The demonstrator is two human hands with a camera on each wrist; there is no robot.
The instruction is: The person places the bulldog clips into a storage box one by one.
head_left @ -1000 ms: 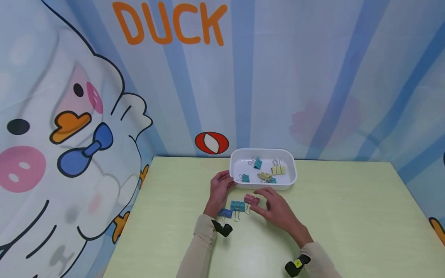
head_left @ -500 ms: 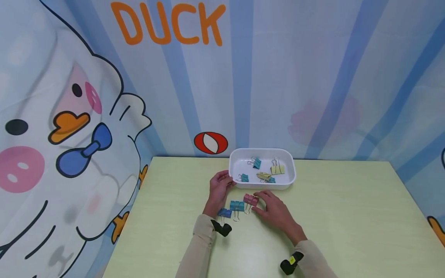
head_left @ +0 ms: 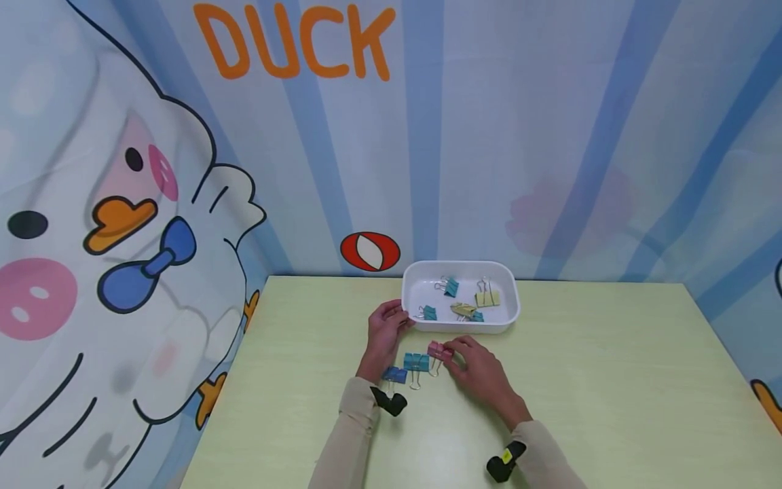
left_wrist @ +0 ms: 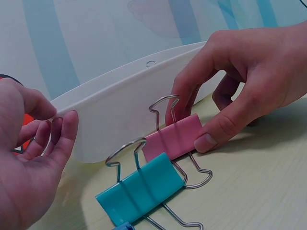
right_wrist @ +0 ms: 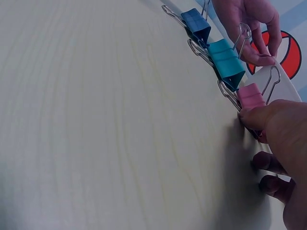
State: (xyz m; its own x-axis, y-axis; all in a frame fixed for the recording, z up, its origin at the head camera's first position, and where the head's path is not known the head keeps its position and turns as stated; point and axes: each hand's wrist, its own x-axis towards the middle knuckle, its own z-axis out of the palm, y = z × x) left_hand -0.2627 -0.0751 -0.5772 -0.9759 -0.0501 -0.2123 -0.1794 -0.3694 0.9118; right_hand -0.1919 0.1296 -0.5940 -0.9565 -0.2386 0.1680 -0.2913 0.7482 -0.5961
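Note:
My right hand point(head_left: 484, 372) pinches the pink binder clip point(left_wrist: 175, 136) at its right end between thumb and forefinger. The clip rests on the table, wire handles spread. Left of it stands a teal binder clip point(left_wrist: 141, 189), and beyond that a blue binder clip point(right_wrist: 195, 23); the three form a slanting row. With thumb and fingertips, my left hand point(head_left: 383, 336) holds the near-left corner of the white tray point(left_wrist: 112, 115). Inside the tray lie several teal and yellow clips, among them a yellow binder clip point(head_left: 487, 299) and a teal binder clip point(head_left: 451, 287).
The pale wooden table point(head_left: 611, 380) extends widely to the right and left. Behind the tray, a printed cloth backdrop point(head_left: 476, 136) rises at the table's far edge. Dark wrist straps show at both sleeves.
My right hand has moved slightly left and closed its thumb and forefinger on the pink binder clip. The left hand and the tray have stayed in place.

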